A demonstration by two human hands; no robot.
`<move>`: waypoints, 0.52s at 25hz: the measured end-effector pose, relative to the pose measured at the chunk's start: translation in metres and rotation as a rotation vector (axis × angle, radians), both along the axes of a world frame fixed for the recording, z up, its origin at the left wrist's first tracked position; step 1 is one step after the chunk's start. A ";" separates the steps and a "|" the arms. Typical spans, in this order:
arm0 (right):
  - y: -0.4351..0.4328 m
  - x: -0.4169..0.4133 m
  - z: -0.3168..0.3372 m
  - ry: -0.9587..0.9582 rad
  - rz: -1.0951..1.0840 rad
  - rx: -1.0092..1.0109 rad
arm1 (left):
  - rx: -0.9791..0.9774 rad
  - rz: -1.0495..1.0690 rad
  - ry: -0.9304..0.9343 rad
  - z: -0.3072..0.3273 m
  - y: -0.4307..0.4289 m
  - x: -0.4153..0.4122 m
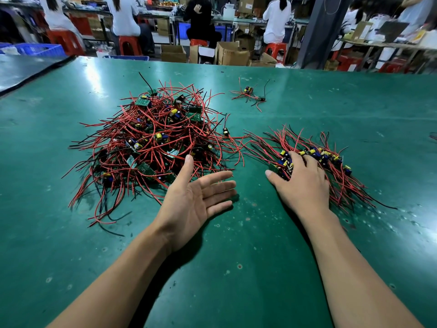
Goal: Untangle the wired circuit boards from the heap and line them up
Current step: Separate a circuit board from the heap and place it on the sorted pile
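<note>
A big heap (151, 138) of small boards with red and black wires sits on the green bench (236, 256), a bit left of the middle. The boards in it lie every which way. Some are flat and some are tipped up, and the wires stick out to all sides.

To the right is a row (331, 159) of boards lying side by side. The row runs from left to right and slants a little nearer at its right end. Its wires lie across it. Some point away to the far left and some point near and right, so they all lie much the same way.

The right hand (301, 183) lies palm down on the left end of the row. Its fingers are spread out and press on the boards, and it grips nothing.

The left hand (196, 197) is just by the near right side of the heap. It is on its side with the palm facing right and the fingers straight, and it holds nothing. Its thumb points up at the heap's edge.

One lone board (225, 131) lies between the heap and the row. A small bunch (249, 93) of boards and wires lies farther back, well apart from both.

Behind the bench, people (123, 15) sit on red stools (128, 45) near brown boxes (230, 54).
</note>
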State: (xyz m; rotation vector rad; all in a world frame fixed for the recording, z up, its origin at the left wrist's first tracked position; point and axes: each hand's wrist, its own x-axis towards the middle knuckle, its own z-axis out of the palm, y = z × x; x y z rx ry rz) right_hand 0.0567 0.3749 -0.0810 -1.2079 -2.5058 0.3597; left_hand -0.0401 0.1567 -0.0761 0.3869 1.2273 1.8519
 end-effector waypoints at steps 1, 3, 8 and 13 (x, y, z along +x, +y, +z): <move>0.001 0.000 0.000 0.005 -0.003 0.015 | 0.002 0.001 -0.001 0.000 0.000 0.000; 0.002 0.001 0.000 0.047 -0.022 0.049 | 0.004 0.002 -0.006 0.001 0.000 0.000; 0.002 0.001 0.001 0.102 -0.095 0.075 | 0.013 -0.002 -0.027 0.002 0.000 0.001; 0.004 0.002 0.001 0.095 -0.134 0.059 | 0.023 -0.013 -0.042 0.001 0.000 0.001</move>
